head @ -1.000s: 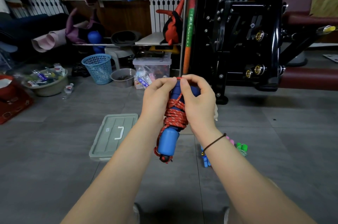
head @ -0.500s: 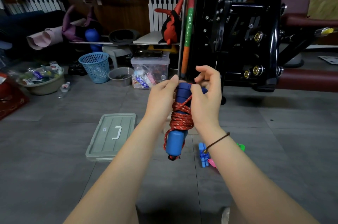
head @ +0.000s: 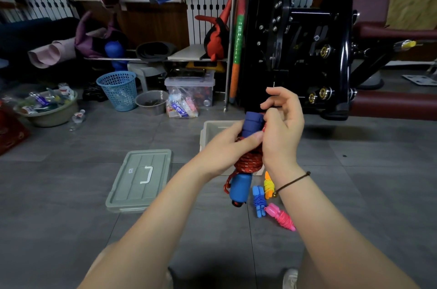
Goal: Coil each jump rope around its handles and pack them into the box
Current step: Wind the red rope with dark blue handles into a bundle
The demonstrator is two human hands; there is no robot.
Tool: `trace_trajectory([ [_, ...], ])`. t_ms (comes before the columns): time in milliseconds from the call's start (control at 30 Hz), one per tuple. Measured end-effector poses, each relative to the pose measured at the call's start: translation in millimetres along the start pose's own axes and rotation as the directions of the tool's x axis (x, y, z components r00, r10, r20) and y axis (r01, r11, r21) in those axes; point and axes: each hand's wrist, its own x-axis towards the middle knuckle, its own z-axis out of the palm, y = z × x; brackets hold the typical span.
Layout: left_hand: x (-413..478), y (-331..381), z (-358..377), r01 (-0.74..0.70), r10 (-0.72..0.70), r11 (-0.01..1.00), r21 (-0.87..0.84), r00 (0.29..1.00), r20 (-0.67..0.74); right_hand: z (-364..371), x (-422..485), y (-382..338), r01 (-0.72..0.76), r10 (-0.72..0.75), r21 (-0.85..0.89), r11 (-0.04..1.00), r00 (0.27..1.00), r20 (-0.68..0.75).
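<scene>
- Three coiled jump ropes lie close together on the floor, just right of the held bundle: a blue jump rope (head: pixel 259 201), an orange jump rope (head: pixel 268 186) and a pink jump rope (head: pixel 282 216).
- A pale open box (head: pixel 208 130) stands on the floor behind the hands, which hide most of it.
- Its grey-green lid (head: pixel 142 177) lies flat on the floor to the left, apart from the box.
- Farther back are a blue mesh basket (head: pixel 118 90), a grey bowl (head: pixel 151 101), a clear storage bin (head: pixel 189 90) and a basin (head: pixel 47 111) full of small items.
- The floor (head: pixel 71 229) is grey tile. A black exercise machine (head: pixel 307 52) fills the right background, with a white radiator (head: pixel 205 12) on the back wall.
- The left hand (head: pixel 227 149) grips a red jump rope (head: pixel 249 162) wound round its blue handles (head: pixel 253 122), held upright above the floor in front of the box, thumb across the coil.
- The right hand (head: pixel 281 130) pinches the rope beside the top of the handles, its index finger curled above.
</scene>
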Motion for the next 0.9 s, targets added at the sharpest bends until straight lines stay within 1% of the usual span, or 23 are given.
trace_trajectory([
  [33,0.1,-2.7,3.2,-0.005,0.006,0.999,-0.048,1.000,0.015,-1.8,2.8,0.2,-0.053,0.055,0.047,0.997,0.998,-0.035],
  [67,1.1,-5.4,7.3,-0.029,0.029,0.999,-0.029,1.000,-0.008,-3.4,5.3,0.0,-0.110,0.116,0.095,0.989,0.992,-0.056],
  [133,1.9,-8.2,14.9,-0.097,0.113,0.988,0.120,0.984,-0.134,-5.7,7.2,-1.0,-0.222,0.229,0.163,0.961,0.973,-0.026],
  [167,1.9,-8.4,17.7,-0.108,0.155,0.973,0.206,0.962,-0.226,-6.5,7.0,-0.7,-0.270,0.270,0.169,0.948,0.963,0.021],
  [200,4.1,-9.8,18.3,-0.100,0.177,0.965,0.242,0.931,-0.319,-5.6,6.4,0.0,-0.305,0.296,0.146,0.941,0.952,0.077],
  [233,5.4,-10.1,17.5,-0.078,0.165,0.971,0.226,0.904,-0.395,-4.6,5.0,1.5,-0.323,0.310,0.097,0.942,0.942,0.126],
  [267,7.5,-12.8,15.6,-0.043,0.122,0.982,0.181,0.885,-0.450,-3.2,3.3,4.1,-0.334,0.323,0.043,0.942,0.933,0.161],
  [333,10.0,-14.4,10.3,0.018,0.010,0.999,0.048,0.855,-0.518,-0.4,0.5,9.5,-0.358,0.355,-0.020,0.934,0.917,0.182],
  [367,11.1,-15.3,7.2,0.046,-0.040,0.999,-0.001,0.844,-0.535,0.6,-0.5,12.2,-0.358,0.360,-0.041,0.933,0.914,0.188],
  [400,12.5,-16.7,3.9,0.065,-0.061,0.998,-0.012,0.834,-0.549,1.1,-1.0,13.4,-0.335,0.343,-0.078,0.939,0.917,0.203],
  [467,12.7,-16.4,0.1,0.102,-0.061,0.994,0.043,0.824,-0.564,0.7,-1.3,12.4,-0.257,0.296,-0.177,0.950,0.922,0.251],
  [500,12.1,-15.8,-1.1,0.115,-0.064,0.992,0.058,0.831,-0.552,-0.7,-0.6,12.2,-0.244,0.295,-0.205,0.948,0.915,0.274],
  [533,13.0,-17.4,-2.3,0.119,-0.067,0.991,0.066,0.847,-0.528,-2.3,0.3,11.1,-0.271,0.322,-0.202,0.941,0.900,0.294],
  [567,12.9,-17.5,-3.2,0.123,-0.070,0.990,0.073,0.863,-0.500,-4.4,1.9,11.3,-0.346,0.380,-0.158,0.925,0.870,0.315],
  [633,12.6,-15.6,-3.2,0.125,-0.079,0.990,0.072,0.888,-0.452,-6.4,3.7,10.3,-0.564,0.515,0.027,0.825,0.771,0.376],
  [667,12.7,-14.7,-2.3,0.119,-0.089,0.992,0.044,0.899,-0.428,-7.1,4.0,10.7,-0.617,0.540,0.097,0.781,0.745,0.391],
  [700,12.7,-13.5,-0.9,0.117,-0.103,0.993,0.010,0.911,-0.399,-7.8,4.6,11.4,-0.610,0.534,0.102,0.785,0.752,0.387],
  [767,11.6,-10.9,2.8,0.118,-0.114,0.993,-0.008,0.934,-0.337,-9.7,4.6,9.9,-0.491,0.464,-0.020,0.871,0.808,0.364],
  [800,11.2,-11.0,4.3,0.130,-0.121,0.991,0.009,0.940,-0.319,-11.3,4.7,6.8,-0.422,0.428,-0.103,0.901,0.822,0.376],
  [833,10.5,-11.2,5.1,0.150,-0.132,0.988,0.034,0.942,-0.307,-13.4,6.2,5.6,-0.356,0.411,-0.207,0.911,0.819,0.401],
  [900,9.7,-11.9,4.7,0.189,-0.147,0.974,0.121,0.945,-0.293,-19.2,10.2,7.0,-0.226,0.417,-0.422,0.878,0.794,0.443],
])
